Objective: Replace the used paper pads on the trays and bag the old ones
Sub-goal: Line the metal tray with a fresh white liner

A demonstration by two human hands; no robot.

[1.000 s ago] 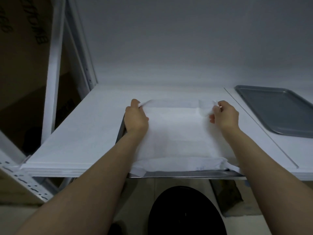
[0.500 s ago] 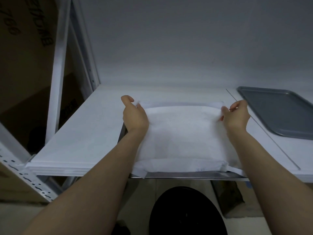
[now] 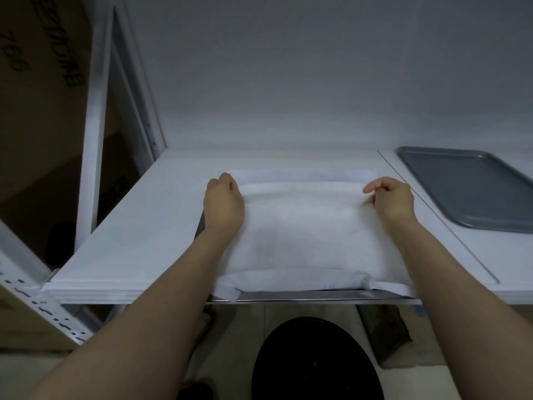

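Currently both grips closed: left hand [image 3: 223, 204], right hand [image 3: 390, 201] pinch far corners, soft white rectangular paper pad [image 3: 302, 229].

A plain grey wall [image 3: 288, 82] fills the upper half of the frame in dim, cool light. Below it a white shelf board [image 3: 150, 215] runs across the middle, with a thin dark seam [image 3: 432, 215] crossing it at the right. A white metal post [image 3: 93, 140] rises at the left, a perforated rail [image 3: 43, 310] slants across the lower left, and a brown cardboard box [image 3: 37, 96] with dark printing stands behind them. Pale floor [image 3: 242, 336] shows at the bottom.
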